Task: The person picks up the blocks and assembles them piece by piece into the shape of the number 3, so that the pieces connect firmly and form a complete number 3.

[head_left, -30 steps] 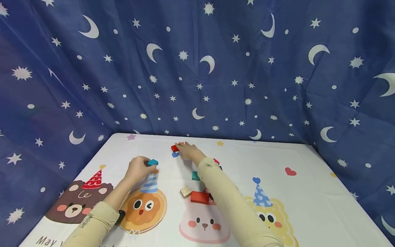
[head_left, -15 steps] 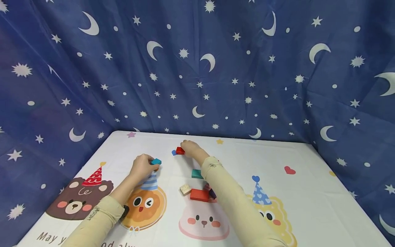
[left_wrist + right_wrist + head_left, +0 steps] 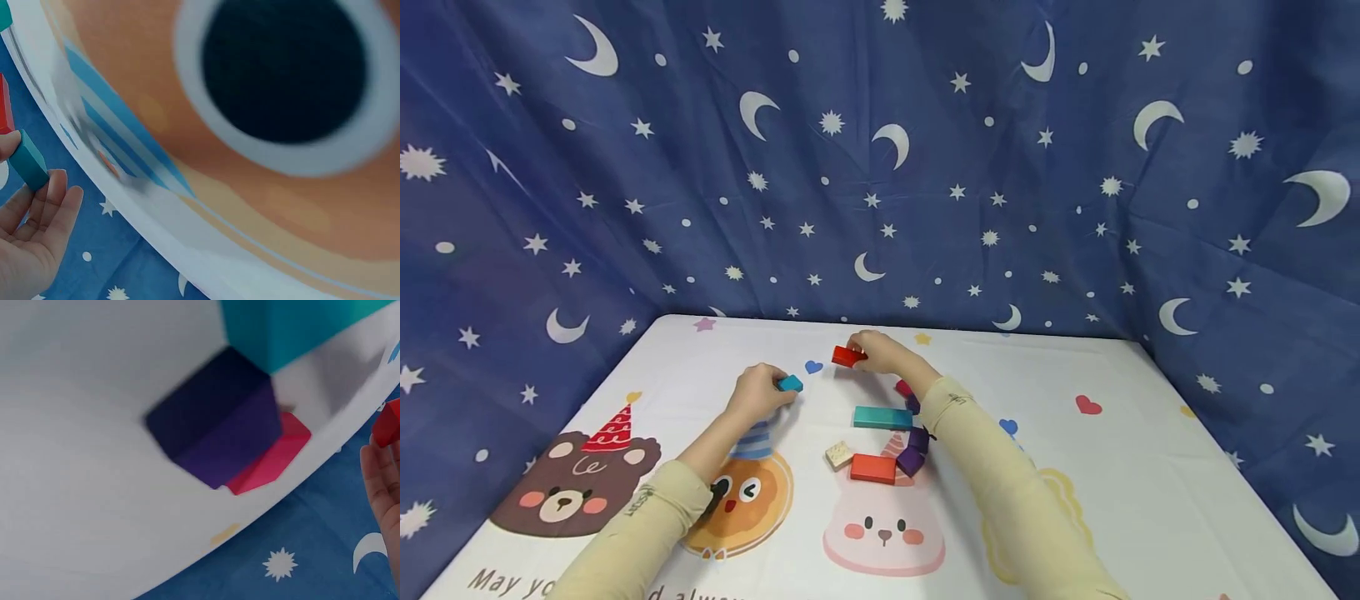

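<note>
In the head view my left hand [image 3: 756, 395] pinches a small blue block [image 3: 790, 383] between thumb and fingers, above the striped hat print. The left wrist view shows that same block from the side, with the thumb on one face and the fingertips under its lower end. My right hand [image 3: 877, 351] holds a red block [image 3: 846, 357] by its right end, farther back near the blue heart print. Its lower part shows in the right wrist view, with fingers [image 3: 377, 481] below the block. A long teal block [image 3: 882, 417] lies on the cloth in front of the right hand.
Closer to me lie another red block [image 3: 873, 468], a cream textured block [image 3: 838, 455] and purple blocks [image 3: 911, 461]. Beside the right sleeve, a crimson block [image 3: 903, 387] and a dark purple one [image 3: 913, 405] are partly covered. A star-patterned curtain [image 3: 955, 250] rises behind the table.
My right hand, first spread over the red block at the back, now grips it and has brought it a little to the right. My left hand has shifted slightly right with the blue block.
</note>
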`<control>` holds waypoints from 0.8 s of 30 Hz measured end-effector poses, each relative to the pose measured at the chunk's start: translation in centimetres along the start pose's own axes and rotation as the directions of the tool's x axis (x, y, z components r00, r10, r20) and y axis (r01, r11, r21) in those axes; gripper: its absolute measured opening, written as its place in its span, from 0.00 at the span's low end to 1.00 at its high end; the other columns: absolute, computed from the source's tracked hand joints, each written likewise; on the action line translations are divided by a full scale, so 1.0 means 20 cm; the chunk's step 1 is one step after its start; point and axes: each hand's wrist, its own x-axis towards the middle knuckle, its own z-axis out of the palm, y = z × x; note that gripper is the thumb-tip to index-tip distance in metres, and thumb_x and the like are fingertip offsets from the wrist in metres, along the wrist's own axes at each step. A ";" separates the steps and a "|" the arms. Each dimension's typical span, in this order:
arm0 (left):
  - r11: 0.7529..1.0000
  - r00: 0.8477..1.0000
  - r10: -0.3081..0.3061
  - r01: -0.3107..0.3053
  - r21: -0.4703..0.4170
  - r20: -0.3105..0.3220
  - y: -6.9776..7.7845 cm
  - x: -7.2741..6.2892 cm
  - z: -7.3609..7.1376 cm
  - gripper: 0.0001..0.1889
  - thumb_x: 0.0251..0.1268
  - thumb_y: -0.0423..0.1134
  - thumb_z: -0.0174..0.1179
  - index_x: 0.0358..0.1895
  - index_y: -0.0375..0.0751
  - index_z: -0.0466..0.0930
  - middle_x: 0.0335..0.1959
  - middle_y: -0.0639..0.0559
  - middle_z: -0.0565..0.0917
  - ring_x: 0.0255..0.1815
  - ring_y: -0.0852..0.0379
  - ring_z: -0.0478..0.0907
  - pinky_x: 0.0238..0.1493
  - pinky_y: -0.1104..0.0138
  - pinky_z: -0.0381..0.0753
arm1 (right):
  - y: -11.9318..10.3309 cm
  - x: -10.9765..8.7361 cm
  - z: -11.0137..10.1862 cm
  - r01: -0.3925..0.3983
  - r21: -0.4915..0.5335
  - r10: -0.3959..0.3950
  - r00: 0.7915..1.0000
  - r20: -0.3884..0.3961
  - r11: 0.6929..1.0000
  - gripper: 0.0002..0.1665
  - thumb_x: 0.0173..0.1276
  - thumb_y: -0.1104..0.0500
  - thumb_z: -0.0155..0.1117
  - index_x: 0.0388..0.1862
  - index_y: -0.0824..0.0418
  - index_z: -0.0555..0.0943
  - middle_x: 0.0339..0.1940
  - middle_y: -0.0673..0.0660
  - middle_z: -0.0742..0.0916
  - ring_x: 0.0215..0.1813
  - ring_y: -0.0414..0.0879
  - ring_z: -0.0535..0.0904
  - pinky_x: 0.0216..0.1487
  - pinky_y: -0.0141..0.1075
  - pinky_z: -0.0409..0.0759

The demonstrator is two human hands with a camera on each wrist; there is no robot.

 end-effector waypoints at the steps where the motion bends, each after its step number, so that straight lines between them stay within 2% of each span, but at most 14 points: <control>1: 1.000 1.000 0.000 0.000 -0.005 0.004 0.01 0.00 0.01 0.18 0.50 0.37 0.68 0.42 0.27 0.83 0.35 0.39 0.86 0.36 0.49 0.81 0.42 0.56 0.80 | 0.01 -0.01 0.00 0.000 0.016 0.000 1.000 -0.002 1.000 0.22 0.62 0.62 0.66 0.55 0.66 0.77 0.50 0.60 0.83 0.51 0.50 0.78 0.61 0.38 0.75; 12: 1.000 0.998 0.023 -0.022 -0.016 0.056 0.10 0.06 0.06 0.20 0.53 0.37 0.67 0.47 0.27 0.81 0.40 0.38 0.85 0.38 0.50 0.81 0.43 0.57 0.81 | 0.06 -0.10 0.05 0.039 0.057 -0.038 0.999 -0.010 0.998 0.20 0.60 0.64 0.68 0.51 0.65 0.79 0.48 0.60 0.84 0.48 0.50 0.78 0.57 0.38 0.77; 24: 0.999 0.997 0.037 -0.038 0.025 0.067 0.08 0.05 0.05 0.19 0.53 0.38 0.66 0.45 0.28 0.82 0.38 0.40 0.86 0.38 0.49 0.81 0.43 0.57 0.81 | 0.12 -0.14 0.06 0.084 0.000 -0.084 0.995 0.052 0.996 0.20 0.57 0.64 0.69 0.50 0.64 0.80 0.46 0.58 0.84 0.47 0.48 0.78 0.56 0.37 0.77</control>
